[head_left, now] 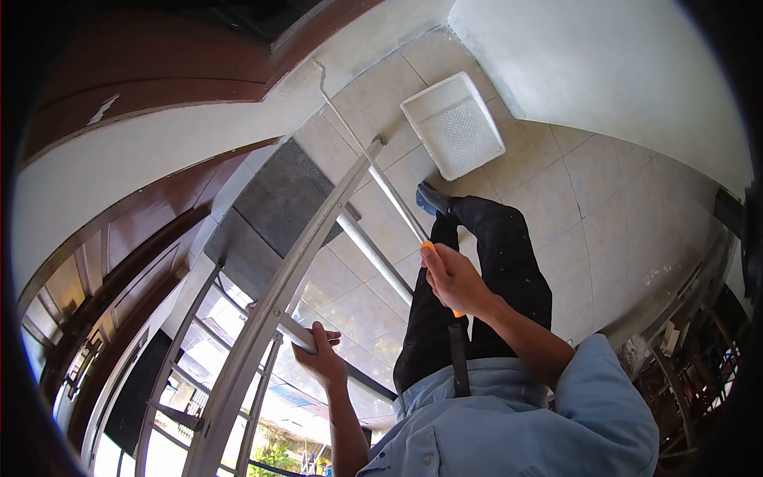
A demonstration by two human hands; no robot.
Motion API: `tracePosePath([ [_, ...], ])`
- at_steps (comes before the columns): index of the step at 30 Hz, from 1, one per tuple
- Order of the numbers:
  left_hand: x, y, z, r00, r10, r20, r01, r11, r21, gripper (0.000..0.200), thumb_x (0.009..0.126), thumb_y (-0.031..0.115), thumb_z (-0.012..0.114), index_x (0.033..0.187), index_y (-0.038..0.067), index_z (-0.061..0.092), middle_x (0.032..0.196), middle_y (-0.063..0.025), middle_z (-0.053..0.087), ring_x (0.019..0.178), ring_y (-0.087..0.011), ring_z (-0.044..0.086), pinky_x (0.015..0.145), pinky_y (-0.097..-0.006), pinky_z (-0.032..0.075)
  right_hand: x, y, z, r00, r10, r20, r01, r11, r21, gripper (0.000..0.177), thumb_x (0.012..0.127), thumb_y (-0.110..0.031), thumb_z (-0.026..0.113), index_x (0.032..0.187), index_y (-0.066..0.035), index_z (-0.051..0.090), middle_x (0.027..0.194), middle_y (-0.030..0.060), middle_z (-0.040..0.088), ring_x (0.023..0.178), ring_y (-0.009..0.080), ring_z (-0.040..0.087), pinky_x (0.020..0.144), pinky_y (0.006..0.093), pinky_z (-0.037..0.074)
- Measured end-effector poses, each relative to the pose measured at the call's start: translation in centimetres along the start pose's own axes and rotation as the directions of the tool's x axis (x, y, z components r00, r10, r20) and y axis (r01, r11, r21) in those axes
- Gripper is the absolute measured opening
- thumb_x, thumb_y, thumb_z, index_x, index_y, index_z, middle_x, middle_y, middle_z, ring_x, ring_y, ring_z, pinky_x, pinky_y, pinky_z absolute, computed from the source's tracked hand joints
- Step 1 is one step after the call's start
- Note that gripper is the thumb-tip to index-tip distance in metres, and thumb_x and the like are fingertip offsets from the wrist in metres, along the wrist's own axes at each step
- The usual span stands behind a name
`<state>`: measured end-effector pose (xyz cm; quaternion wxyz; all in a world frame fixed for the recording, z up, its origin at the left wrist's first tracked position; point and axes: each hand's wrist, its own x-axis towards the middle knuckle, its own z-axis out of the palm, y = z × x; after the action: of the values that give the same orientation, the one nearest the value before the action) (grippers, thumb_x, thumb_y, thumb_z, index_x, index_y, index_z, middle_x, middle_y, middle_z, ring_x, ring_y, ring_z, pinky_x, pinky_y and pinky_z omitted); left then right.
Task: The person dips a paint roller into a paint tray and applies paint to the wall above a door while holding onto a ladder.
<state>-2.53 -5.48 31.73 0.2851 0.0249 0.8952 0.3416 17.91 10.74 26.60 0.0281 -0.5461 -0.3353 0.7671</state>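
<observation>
Slim pale metal pole (pixel 395 199) with a bright orange grip lies ahead of the person, slanting from its thin, crooked far end at the upper left down to the grip near the body. That far end is close to the pale, smooth wall (pixel 350 75); whether it touches cannot be told. At the left, the long off-white metal ladder (pixel 278 294) leans the opposite way, and the pole crosses the line of its rail near the rail's far end. The left hand (pixel 320 359) is at a rung, fingers partly spread and loosely bent; how firmly they hold it is unclear. Farther right, the right hand (pixel 455 278) is closed round the orange grip, so it is the nearer hand, and the pole's long axis runs forward and leftward from it. Beyond that hand, the white rectangular ribbed tray (pixel 459 131) lies on the beige tiled floor (pixel 556 183), just right of the pole's line.
</observation>
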Motion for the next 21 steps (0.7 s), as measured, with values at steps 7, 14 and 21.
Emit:
tracePosePath([
  [7,0.0,-0.1,-0.1,1.0,0.001,0.0,-0.001,1.0,-0.002,0.019,0.095,0.017,0.062,0.093,0.001,0.051,0.068,-0.0068,0.061,0.059,-0.017,0.065,0.052,-0.0267,0.052,-0.2,-0.2,0.3,1.0,0.002,-0.001,-0.002,1.0,0.028,0.046,0.106,-0.04,0.04,0.082,-0.003,0.052,0.056,-0.0004,0.044,0.047,0.0077,0.043,0.046,0.0273,0.037],
  [14,-0.1,0.1,0.1,1.0,0.013,0.004,-0.012,1.0,-0.007,0.02,0.095,0.017,0.062,0.091,0.001,0.051,0.068,-0.0066,0.061,0.059,-0.0168,0.065,0.051,-0.0267,0.052,-0.5,-0.4,-0.3,1.0,-0.015,-0.022,0.015,1.0,0.011,0.046,0.105,-0.041,0.041,0.082,-0.003,0.052,0.058,-0.0003,0.045,0.049,0.0069,0.045,0.048,0.0264,0.038],
  [21,-0.1,0.1,0.1,1.0,0.019,0.002,-0.019,1.0,0.001,0.02,0.095,0.017,0.062,0.092,0.001,0.052,0.068,-0.0067,0.062,0.059,-0.0169,0.065,0.051,-0.0266,0.052,-0.7,-0.9,-0.4,1.0,0.011,-0.004,-0.011,0.999,0.051,0.045,0.105,-0.041,0.042,0.081,-0.003,0.052,0.058,-0.0003,0.046,0.05,0.0065,0.046,0.048,0.0258,0.038],
])
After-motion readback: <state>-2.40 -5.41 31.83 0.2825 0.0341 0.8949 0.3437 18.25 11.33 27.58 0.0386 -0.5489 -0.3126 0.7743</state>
